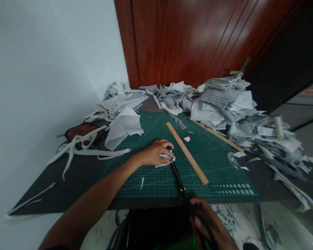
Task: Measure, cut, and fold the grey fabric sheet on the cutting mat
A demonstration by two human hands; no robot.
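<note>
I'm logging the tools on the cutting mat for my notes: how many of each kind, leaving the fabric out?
Wooden ruler: 1
Scissors: 1
Pink chalk piece: 1
Total: 3

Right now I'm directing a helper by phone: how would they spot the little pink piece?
Find the green cutting mat. A wooden ruler lies slantwise across it. Just right of the ruler's upper half sits the pink piece, the only pink thing among grey and white fabric scraps.
</note>
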